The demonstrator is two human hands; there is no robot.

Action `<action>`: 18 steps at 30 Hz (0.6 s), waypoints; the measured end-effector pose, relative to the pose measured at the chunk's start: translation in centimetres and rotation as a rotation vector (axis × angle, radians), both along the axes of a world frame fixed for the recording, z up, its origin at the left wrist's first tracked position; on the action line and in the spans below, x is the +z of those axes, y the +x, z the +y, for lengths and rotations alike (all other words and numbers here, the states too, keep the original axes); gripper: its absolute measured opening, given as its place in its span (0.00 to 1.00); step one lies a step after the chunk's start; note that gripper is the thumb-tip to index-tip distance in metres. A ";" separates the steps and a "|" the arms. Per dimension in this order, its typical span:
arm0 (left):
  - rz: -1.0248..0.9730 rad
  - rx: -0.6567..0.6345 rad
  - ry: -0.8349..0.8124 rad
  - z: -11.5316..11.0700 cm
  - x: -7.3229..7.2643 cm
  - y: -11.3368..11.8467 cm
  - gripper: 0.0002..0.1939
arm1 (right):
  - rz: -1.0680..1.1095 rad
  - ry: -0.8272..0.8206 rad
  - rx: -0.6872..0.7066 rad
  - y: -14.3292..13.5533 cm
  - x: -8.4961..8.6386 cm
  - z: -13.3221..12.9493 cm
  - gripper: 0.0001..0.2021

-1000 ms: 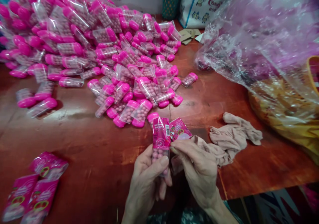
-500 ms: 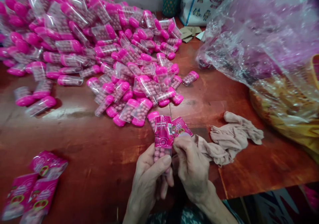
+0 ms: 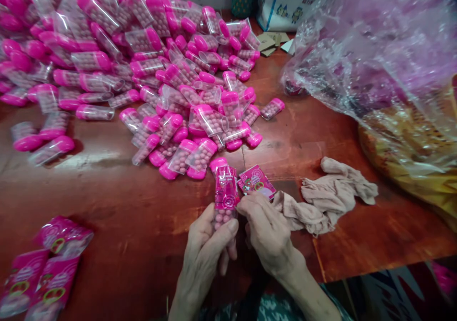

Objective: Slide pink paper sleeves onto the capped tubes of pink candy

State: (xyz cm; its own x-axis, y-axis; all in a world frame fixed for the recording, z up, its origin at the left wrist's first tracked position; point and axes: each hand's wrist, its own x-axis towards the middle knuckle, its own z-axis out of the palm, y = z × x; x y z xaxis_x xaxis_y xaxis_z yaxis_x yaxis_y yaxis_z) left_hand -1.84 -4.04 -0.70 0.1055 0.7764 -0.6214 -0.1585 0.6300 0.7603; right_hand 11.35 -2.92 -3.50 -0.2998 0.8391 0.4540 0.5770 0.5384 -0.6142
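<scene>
Near the table's front edge, my left hand (image 3: 209,247) is closed round a clear container of pink balls (image 3: 223,218). A printed pink wrapper (image 3: 226,188) covers its upper part. My right hand (image 3: 266,230) is beside it on the right, fingers curled at the wrapper's lower right edge; whatever they pinch is too small to make out. Just behind my right hand a stack of flat pink labels (image 3: 256,180) lies on the table. A large heap of pink-capped containers (image 3: 143,69) fills the back left. Several wrapped packs (image 3: 53,283) lie at the lower left.
A crumpled beige cloth (image 3: 328,195) lies right of my right hand. Clear plastic bagging (image 3: 374,50) and a yellow basket (image 3: 403,154) take up the right side. Cardboard pieces (image 3: 271,41) and a white printed bag (image 3: 285,2) are at the back. The table's front edge (image 3: 385,269) shows at lower right.
Both hands and the held container have shifted slightly left. My right fingers have moved from the wrapper's side to near its lower corner, and more of the label stack shows.
</scene>
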 end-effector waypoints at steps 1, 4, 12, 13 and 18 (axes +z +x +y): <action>-0.004 0.002 -0.002 0.0 0.0 0.1 0.11 | 0.012 -0.012 -0.015 -0.2 -0.1 0.0 0.11; -0.056 -0.010 -0.011 0.0 -0.1 0.2 0.12 | 0.077 -0.059 -0.091 -0.7 -0.3 0.0 0.10; -0.195 0.263 -0.089 -0.5 -0.8 1.3 0.19 | 0.349 -0.420 -0.178 -1.5 2.2 -1.0 0.08; -0.187 0.325 -0.109 -0.6 -0.8 1.5 0.19 | 0.350 -0.460 -0.120 -1.8 2.4 -1.3 0.09; -0.121 0.434 -0.139 -1.2 -0.5 2.0 0.15 | 0.307 -0.436 -0.105 -3.1 2.4 -2.1 0.16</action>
State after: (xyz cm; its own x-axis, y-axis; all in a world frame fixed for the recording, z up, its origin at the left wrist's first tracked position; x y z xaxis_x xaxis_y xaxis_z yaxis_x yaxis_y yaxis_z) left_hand 0.21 -5.21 -1.21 -0.1329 0.6752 -0.7255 -0.5121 0.5800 0.6336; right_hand 8.26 -4.98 -1.09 -0.1125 0.9874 0.1110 0.3728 0.1454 -0.9165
